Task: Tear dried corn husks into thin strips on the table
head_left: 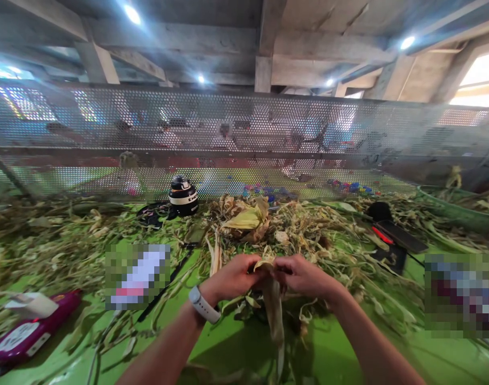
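Dry husk [275, 307]: papery, tan, a long limp strip ribbed lengthwise, with a curled yellow tip. It is held just in front of the husk pile [248, 219], a tangled heap of brittle pale leaves on the glossy green table [341, 358]. Left hand [232, 278] and right hand [304, 275] are both closed on the strip's upper end, fingertips meeting; the rest hangs below the fingers. Round black-and-white flask [183, 195] left of the pile; perforated metal screen [244, 133] behind it.
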